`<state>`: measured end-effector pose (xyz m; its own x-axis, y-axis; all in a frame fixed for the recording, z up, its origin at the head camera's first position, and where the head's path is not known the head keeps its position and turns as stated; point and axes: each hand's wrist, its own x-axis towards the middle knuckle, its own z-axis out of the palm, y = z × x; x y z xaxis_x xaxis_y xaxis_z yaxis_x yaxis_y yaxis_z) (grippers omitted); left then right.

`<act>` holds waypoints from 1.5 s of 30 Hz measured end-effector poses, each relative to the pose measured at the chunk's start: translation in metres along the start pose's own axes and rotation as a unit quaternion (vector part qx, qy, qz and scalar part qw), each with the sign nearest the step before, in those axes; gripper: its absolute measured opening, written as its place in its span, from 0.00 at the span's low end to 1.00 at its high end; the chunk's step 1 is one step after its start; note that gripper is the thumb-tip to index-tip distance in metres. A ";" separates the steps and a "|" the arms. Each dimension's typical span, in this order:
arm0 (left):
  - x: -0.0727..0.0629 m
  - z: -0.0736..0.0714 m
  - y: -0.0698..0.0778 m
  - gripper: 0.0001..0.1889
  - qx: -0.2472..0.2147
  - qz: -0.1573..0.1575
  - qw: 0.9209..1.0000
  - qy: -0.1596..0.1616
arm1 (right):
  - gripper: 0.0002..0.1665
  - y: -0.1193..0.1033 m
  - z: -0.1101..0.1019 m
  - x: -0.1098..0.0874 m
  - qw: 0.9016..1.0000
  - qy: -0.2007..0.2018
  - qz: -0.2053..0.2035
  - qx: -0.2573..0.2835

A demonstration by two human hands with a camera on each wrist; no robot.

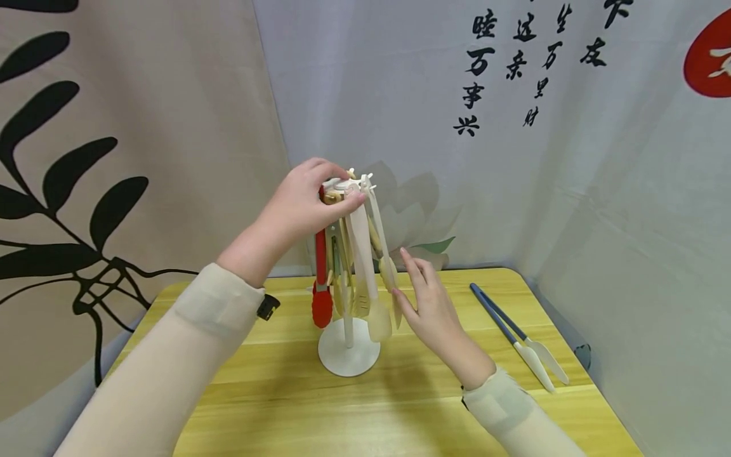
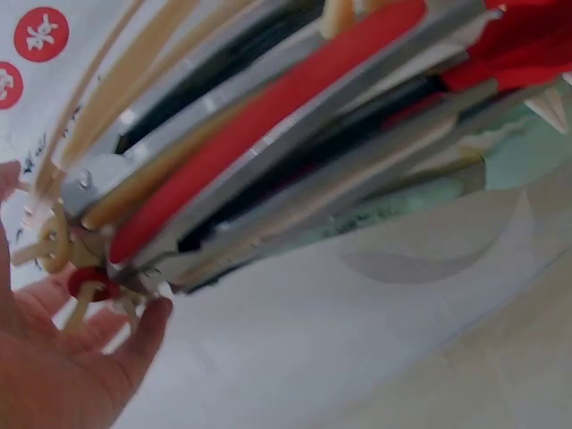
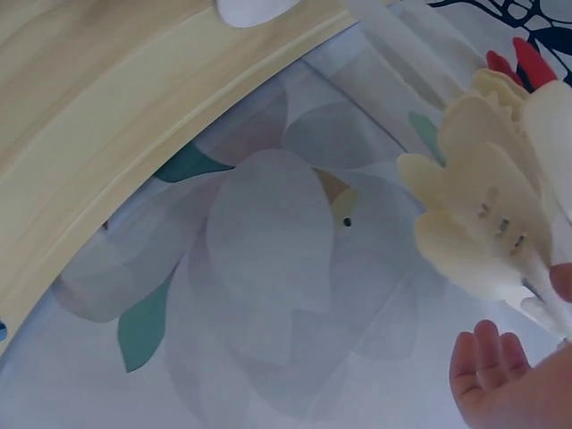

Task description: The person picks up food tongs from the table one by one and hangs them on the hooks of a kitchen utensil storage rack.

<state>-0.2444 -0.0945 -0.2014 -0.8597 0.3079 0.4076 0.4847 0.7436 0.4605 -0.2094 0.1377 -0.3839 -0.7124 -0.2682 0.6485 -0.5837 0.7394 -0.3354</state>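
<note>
A white utensil stand (image 1: pixel 349 358) stands upright on the table with kitchen tools hanging round its top. My left hand (image 1: pixel 308 200) grips the top of the stand, thumb in front and fingers behind, among the hooks and hanging loops. Red-tipped tongs (image 1: pixel 322 307) hang on the left side. A pale spatula (image 1: pixel 379 322) hangs at the front right. My right hand (image 1: pixel 435 314) is beside the hanging tools on the right, its fingers extended upward and its thumb right at their edge. In the right wrist view a cream slotted turner (image 3: pixel 487 201) hangs close above that hand (image 3: pixel 523 393).
Blue-handled tongs with white blades (image 1: pixel 533 364) lie on the right side of the wooden table (image 1: pixel 274 393). A cloth backdrop (image 1: pixel 400 82) with printed leaves and characters rises behind the table's far edge and along its right side.
</note>
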 end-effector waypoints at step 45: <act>-0.006 0.009 0.022 0.33 0.031 -0.107 0.994 0.017 | 0.55 0.171 -0.046 -0.081 0.840 -0.348 0.411 -0.058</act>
<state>-0.2303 -0.0744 -0.2007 -0.9358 0.1189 0.3320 0.2791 0.8251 0.4913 -0.2335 0.3145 -0.4621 -0.9351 0.0966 -0.3410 0.2308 0.8961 -0.3792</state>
